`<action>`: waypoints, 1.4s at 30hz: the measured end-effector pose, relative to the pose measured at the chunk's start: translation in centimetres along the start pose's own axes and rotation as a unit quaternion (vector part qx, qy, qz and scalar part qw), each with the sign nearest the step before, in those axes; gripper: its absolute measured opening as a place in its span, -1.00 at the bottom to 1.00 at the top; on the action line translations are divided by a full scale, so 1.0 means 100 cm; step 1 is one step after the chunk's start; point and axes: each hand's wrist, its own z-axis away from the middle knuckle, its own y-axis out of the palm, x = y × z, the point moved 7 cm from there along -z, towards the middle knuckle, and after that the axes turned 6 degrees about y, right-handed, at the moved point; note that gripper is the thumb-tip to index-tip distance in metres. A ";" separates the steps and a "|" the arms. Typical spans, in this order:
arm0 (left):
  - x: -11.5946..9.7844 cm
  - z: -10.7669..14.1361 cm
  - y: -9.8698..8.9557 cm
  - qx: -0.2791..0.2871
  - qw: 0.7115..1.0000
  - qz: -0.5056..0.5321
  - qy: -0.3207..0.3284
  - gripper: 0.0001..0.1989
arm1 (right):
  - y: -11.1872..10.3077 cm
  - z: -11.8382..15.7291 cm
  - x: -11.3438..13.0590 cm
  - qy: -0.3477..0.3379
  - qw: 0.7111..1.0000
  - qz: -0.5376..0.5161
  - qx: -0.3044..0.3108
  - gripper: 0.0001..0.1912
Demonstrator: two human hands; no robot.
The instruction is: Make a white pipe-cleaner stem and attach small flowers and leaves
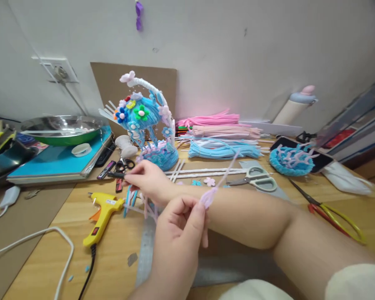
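Observation:
My left hand (183, 225), low in the middle, pinches a lilac pipe cleaner (209, 196) bent into a small looped petal. Its straight tail points up and right. My right arm crosses behind it, and my right hand (148, 179) reaches left with thumb and fingers closed on the end of a slim black object (115, 175), whose kind I cannot make out. Black-handled scissors (125, 165) lie just beyond those fingertips. Below and left of my right hand is a yellow hot glue gun (104, 212). Cut pipe cleaner pieces (134, 204) lie beside its nozzle end, partly hidden by my hands.
A blue pipe-cleaner jellyfish (143, 114) with flowers stands at the back. Bundles of pipe cleaners (223, 148) lie by the wall. Right are pale-handled scissors (259, 180), red-and-yellow scissors (334, 214) and a blue coral piece (290, 160). A metal bowl (62, 125) sits left; a white cable (65, 237) crosses the table.

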 end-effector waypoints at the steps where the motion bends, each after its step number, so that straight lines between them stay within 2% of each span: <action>1: 0.000 0.002 0.003 0.020 1.000 -0.010 0.005 -0.78 | -0.012 0.016 -0.011 0.078 0.994 -0.074 0.022 -0.87; 3: -0.003 0.005 0.006 0.035 0.998 -0.041 0.034 -0.79 | -0.043 0.049 -0.021 0.176 0.969 -0.169 0.031 -0.84; 4: -0.006 0.005 0.005 0.027 0.997 -0.057 0.051 -0.79 | -0.063 0.065 -0.021 0.186 0.959 -0.212 0.024 -0.83; 7: -0.010 0.004 -0.003 -0.031 0.993 -0.082 0.079 -0.82 | -0.128 0.108 -0.013 0.159 0.932 -0.325 -0.027 -0.91; 9: -0.008 -0.001 -0.007 -0.054 0.990 -0.100 0.081 -0.82 | -0.168 0.134 -0.012 0.143 0.922 -0.352 -0.071 -0.82; 12: 0.006 -0.012 -0.004 -0.029 0.987 -0.145 0.062 -0.80 | -0.212 0.163 -0.014 0.127 0.918 -0.352 -0.129 -0.83; 14: 0.018 -0.018 0.003 0.010 0.983 -0.179 0.044 -0.78 | -0.227 0.173 -0.013 0.103 0.928 -0.328 -0.145 -0.88; 17: 0.035 -0.023 0.010 0.038 0.978 -0.203 0.022 -0.77 | -0.226 0.179 -0.009 0.056 0.956 -0.259 -0.125 -0.82; 21: 0.041 -0.024 0.011 0.034 0.971 -0.232 0.039 -0.75 | -0.208 0.180 -0.016 0.023 0.978 -0.191 -0.082 -0.73; 24: 0.037 -0.022 0.009 0.019 0.961 -0.269 0.063 -0.75 | -0.196 0.181 -0.029 0.054 0.969 -0.239 -0.035 -0.70; 27: 0.033 -0.019 0.009 0.018 0.947 -0.311 0.078 -0.76 | -0.185 0.184 -0.038 0.120 0.940 -0.319 0.026 -0.54; 29: 0.031 -0.017 0.010 0.024 0.941 -0.329 0.078 -0.76 | -0.180 0.187 -0.040 0.152 0.927 -0.337 0.058 -0.49; 31: 0.030 -0.014 0.013 0.037 0.937 -0.339 0.074 -0.76 | -0.179 0.190 -0.039 0.154 0.929 -0.330 0.069 -0.46; 36: 0.029 -0.008 0.021 0.068 0.932 -0.350 0.070 -0.77 | -0.184 0.193 -0.035 0.099 0.959 -0.265 0.014 -0.53; 39: 0.027 -0.006 0.025 0.078 0.932 -0.346 0.078 -0.79 | -0.195 0.191 -0.035 0.063 0.980 -0.181 -0.050 -0.66; 42: 0.025 -0.005 0.024 0.073 0.931 -0.349 0.084 -0.80 | -0.210 0.192 -0.032 0.012 0.987 -0.094 -0.127 -0.75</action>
